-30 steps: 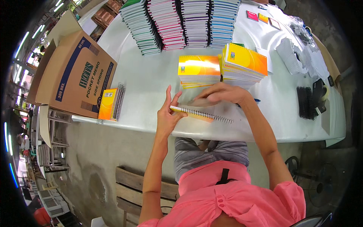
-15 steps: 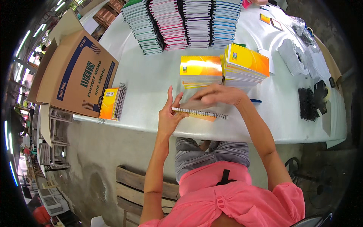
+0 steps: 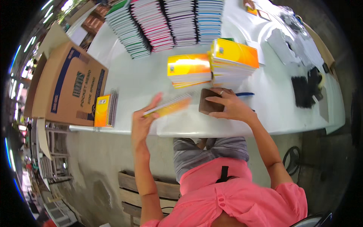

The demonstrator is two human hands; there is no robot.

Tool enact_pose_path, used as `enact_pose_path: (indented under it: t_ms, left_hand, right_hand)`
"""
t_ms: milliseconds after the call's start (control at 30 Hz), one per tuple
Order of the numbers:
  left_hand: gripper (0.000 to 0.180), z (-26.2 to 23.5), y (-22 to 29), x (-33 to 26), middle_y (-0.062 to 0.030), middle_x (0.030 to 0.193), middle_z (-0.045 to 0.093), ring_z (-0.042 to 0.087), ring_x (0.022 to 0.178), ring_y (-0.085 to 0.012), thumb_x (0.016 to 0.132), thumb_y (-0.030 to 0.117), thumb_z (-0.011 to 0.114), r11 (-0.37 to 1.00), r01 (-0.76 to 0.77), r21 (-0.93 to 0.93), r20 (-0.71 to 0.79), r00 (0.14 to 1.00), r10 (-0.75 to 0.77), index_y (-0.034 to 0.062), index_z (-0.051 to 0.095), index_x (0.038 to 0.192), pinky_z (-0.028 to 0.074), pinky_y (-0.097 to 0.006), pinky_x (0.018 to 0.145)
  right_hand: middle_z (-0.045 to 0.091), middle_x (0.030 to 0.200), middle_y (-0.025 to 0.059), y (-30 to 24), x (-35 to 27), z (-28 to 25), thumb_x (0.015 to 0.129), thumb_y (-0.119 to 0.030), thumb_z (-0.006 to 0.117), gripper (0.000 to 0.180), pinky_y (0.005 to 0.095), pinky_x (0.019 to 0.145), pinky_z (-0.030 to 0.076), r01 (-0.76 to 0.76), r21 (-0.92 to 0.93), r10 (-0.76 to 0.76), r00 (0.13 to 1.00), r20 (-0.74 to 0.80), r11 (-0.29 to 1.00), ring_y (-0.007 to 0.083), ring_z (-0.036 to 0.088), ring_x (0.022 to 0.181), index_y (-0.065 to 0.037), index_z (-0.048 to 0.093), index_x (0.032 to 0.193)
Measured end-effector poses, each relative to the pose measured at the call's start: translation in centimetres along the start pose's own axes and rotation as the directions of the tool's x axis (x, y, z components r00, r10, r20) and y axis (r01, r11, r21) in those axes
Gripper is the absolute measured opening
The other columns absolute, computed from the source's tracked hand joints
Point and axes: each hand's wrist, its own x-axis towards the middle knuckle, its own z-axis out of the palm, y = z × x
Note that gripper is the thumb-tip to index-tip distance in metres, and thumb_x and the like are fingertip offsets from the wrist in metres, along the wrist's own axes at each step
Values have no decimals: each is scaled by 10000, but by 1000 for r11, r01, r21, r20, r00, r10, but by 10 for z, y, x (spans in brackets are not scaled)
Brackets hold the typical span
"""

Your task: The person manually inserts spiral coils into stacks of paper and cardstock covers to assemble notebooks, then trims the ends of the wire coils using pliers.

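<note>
head view, around me: a white table [image 3: 151,79] spreads out in front of me, its near edge just above my lap. at the far side stand four tall stacks of spiral notebooks [image 3: 170,22], spines in green, pink, grey and blue, side by side and touching.
head view, close piles: two shorter piles of yellow-orange notebooks [image 3: 211,66] sit just beyond my right hand, the right pile taller and a bit skewed.
head view, in the way: nothing lies between my hands; the bare table under them is open, with a blue pen [image 3: 245,94] just beside my right fingers.
head view, right end: grey packets and black clips [image 3: 304,89] lie well apart from me.
my left hand [image 3: 143,122]: fingers closed on the lower end of one spiral notebook [image 3: 168,106], thumb under, fingers up along its edge.
the notebook: thin, yellow-orange cover, wire spiral along its upper edge, tilted, lifted off the table near its front edge; blurred, so i cannot tell more.
my right hand [image 3: 228,104]: laid flat over a brown block [image 3: 208,102], fingers spread on top, pressing it to the table; a ring shows on one finger.
cardboard box [image 3: 70,85]: lies on its side at the left end, flaps open; i cannot see what is inside.
beside the box: one more yellow spiral notebook [image 3: 105,110] lies flat, touching the box.
</note>
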Motion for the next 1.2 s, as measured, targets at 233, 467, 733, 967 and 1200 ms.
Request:
enact_pose_path:
  t_ms: [233,467,733,967,1200]
  left_hand:
    - [632,65,-37,-37,-131,1424,516,418,1372,-338,887,315,667,505,-63,861,-1,992,124,62,456,1427,303,-520,1122]
    - [644,104,-60,-40,-106,1551,345,249,1455,-341,983,416,485,352,-12,936,-62,979,196,89,316,1511,197,-535,1154]
    - [716,98,-52,-45,-81,1515,411,328,1419,-349,843,73,643,333,-8,943,-56,982,182,113,357,1498,226,-550,1141]
    - [797,102,-53,-43,-69,1504,429,364,1397,-340,779,133,728,272,-10,962,-48,977,206,95,363,1486,255,-550,1125]
    - [826,98,-46,-49,-61,1502,434,385,1392,-324,734,-22,688,281,-10,960,-56,973,224,113,373,1486,243,-577,1123]
  right_hand:
    - [478,1347,169,19,-64,3,769,-420,748,644,521,1109,289,-390,-359,274,903,-332,848,364,392,1313,-130,562,1314]
    - [524,1087,189,-16,-74,6,845,-258,690,498,444,899,402,-423,-216,306,853,-423,880,324,509,1047,-147,551,1310]
    - [546,1051,145,-82,-60,43,864,-262,680,473,411,818,410,2,24,6,953,-304,1000,305,523,937,-207,581,1323]
    - [578,1060,127,-79,-57,39,877,-297,672,422,391,784,439,35,-17,-37,977,-208,999,287,557,911,-201,605,1282]
    - [613,989,169,-87,-25,0,936,-285,587,339,414,806,490,-586,504,263,777,572,635,334,617,910,-146,618,1244]
